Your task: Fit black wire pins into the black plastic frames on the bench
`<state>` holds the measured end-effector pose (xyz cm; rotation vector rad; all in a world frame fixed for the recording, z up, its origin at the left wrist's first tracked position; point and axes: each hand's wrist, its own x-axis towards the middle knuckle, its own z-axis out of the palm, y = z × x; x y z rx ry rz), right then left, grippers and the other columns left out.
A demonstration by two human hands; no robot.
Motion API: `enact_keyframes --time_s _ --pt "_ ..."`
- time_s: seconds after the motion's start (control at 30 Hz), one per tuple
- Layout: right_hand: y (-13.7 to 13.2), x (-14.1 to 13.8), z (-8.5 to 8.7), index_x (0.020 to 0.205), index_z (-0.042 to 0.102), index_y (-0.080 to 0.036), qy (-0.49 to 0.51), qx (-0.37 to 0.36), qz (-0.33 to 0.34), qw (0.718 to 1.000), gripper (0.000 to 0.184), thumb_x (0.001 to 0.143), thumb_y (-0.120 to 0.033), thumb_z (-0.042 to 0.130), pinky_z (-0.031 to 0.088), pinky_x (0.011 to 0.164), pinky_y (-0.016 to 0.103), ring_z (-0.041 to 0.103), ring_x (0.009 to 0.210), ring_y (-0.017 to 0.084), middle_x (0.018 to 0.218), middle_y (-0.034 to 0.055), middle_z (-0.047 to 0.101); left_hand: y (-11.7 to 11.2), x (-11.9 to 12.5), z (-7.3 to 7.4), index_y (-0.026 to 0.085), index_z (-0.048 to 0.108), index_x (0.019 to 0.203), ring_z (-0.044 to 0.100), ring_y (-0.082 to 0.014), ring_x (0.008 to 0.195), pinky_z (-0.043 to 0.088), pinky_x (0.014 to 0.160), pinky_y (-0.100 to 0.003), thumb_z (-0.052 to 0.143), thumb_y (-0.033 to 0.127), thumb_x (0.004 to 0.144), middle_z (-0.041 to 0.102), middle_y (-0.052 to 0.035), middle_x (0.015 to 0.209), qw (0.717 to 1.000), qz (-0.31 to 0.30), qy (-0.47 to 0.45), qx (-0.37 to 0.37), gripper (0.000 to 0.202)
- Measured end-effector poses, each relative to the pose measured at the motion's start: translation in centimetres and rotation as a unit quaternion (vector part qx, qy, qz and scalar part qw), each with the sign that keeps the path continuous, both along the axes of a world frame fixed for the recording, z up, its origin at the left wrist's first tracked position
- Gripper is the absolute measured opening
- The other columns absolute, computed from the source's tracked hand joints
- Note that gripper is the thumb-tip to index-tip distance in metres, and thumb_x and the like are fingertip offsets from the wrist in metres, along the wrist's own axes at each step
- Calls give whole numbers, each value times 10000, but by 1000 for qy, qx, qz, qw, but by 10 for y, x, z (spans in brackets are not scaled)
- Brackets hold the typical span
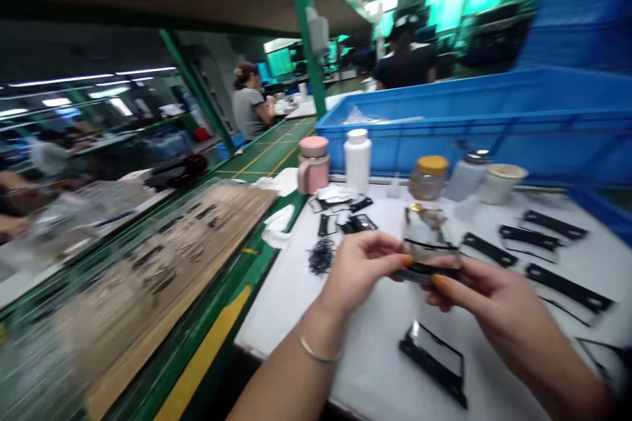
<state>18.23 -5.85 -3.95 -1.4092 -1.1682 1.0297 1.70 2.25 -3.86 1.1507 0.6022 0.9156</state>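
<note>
Left hand (358,266) and right hand (476,286) grip a dark part (421,273) over a white table (372,348), black frames (567,287) lying right, blue bin (474,135) far.

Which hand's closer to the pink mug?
Left. The left hand is nearer the person than the pink mug and a little right of it; the right hand is well farther right.

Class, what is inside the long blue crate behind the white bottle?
What looks like clear plastic shows near the left end of the blue crate. The crate's near side covers its floor, so anything lying lower is hidden.
</note>
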Motion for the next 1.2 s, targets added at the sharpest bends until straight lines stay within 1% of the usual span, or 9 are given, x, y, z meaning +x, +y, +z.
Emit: enact_keyframes --time_s 0.1,0.3,0.5,0.6,0.7,0.77,0.87,1.0,1.2 --pt "2 3 5 966 698 -165 68 9 28 997 357 794 -477 700 492 583 292 628 661 194 745 71 684 6 -8 2 90 636 818 586 -106 599 489 532 -179 827 285 679 632 -44 731 1000 17 9 -10 306" --pt "4 1 4 824 715 -161 104 27 49 993 320 861 -469 635 473 554 242 628 625 151 755 79 700 5 -8 3 93 637 825 563 -82 606 487 503 -143 846 276 651 612 -28 737 998 32 8 -48 327" --pt "3 1 1 737 711 -152 113 39 48 992 356 885 -458 605 453 521 223 604 570 128 692 69 689 7 -9 0 107 621 919 546 -74 583 502 483 -142 845 243 662 573 3 705 998 4 -1 -68 367" --pt "3 1 1 726 709 -150 114 36 44 992 360 894 -447 596 455 522 219 597 557 122 662 60 679 6 -10 -1 122 617 994 539 -64 594 517 503 -138 817 227 713 546 16 714 998 -14 -2 -54 360" --pt "3 1 2 713 700 -152 115 37 35 992 347 895 -428 596 459 519 228 597 550 125 667 58 682 3 -10 1 148 589 1111 566 -76 651 542 546 -156 766 235 783 565 -1 798 998 -45 18 -34 383" --pt "2 0 3 694 692 -154 103 43 23 993 338 895 -407 592 456 511 230 589 537 124 646 51 674 2 -9 3 174 550 1179 589 -86 670 553 574 -176 748 234 805 585 -14 863 997 -69 37 -25 427" --pt "-2 -2 6 669 685 -160 48 53 0 997 321 898 -357 577 451 510 233 580 530 125 598 36 655 1 -8 4 194 517 1211 604 -90 649 547 593 -181 751 209 798 605 -16 881 994 -91 53 -7 474" --pt "-7 -5 8 669 690 -171 -45 75 -18 996 294 895 -310 564 441 504 246 584 527 134 576 19 647 2 -7 1 182 529 1197 605 -100 659 549 601 -185 757 192 787 614 -15 842 994 -86 66 16 469" --pt "-10 -6 10 654 682 -174 -75 117 -20 990 276 891 -254 565 436 506 223 600 527 118 556 -5 637 3 -6 -1 146 569 1138 598 -93 664 547 587 -175 748 169 795 616 -18 820 993 -91 62 34 388"
